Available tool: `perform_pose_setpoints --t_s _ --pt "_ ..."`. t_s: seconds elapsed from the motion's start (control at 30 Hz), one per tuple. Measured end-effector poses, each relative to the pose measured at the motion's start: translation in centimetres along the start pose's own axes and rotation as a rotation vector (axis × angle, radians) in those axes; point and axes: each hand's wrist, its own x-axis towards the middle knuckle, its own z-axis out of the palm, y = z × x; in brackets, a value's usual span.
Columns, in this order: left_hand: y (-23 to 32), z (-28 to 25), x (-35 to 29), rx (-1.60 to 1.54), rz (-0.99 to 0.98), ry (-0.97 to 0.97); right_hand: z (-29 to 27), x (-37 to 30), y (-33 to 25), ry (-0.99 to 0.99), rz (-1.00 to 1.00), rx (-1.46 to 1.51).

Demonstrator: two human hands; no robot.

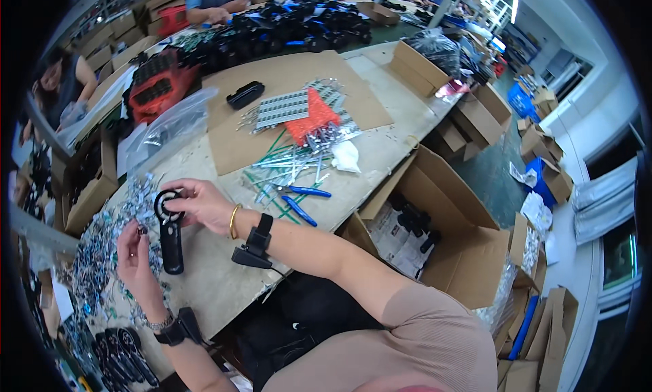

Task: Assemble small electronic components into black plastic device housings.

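Observation:
My right hand (197, 203) grips the round, ring-shaped head of a black plastic housing (172, 246), whose straight handle points toward me above the table. Close by on the left, my left hand (134, 251) has its fingertips pinched together on a small dark part (142, 230), too small to name. Small loose parts (102, 266) are scattered thickly over the table's left end. Several similar black housings (125, 355) lie in a row at the lower left.
Blue-handled cutters (305, 190) lie beside thin green and silver strips (282, 168). Beyond sit circuit-board panels (284, 110), a red bubble-wrap bag (312, 120) and a black tray (245, 95) on cardboard. An open carton (462, 249) stands at right. Other people work across the table.

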Motion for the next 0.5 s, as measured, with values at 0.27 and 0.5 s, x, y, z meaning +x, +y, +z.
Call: perform_pose_setpoints --t_s 0.27,0.5 --pt "-0.1 -0.3 -0.2 0.627 0.230 0.176 0.7 -0.4 -0.6 -0.047 0.020 0.039" --pt "0.1 0.8 -0.8 0.155 -0.072 0.062 0.9 -0.7 -0.5 -0.123 0.089 -0.019"
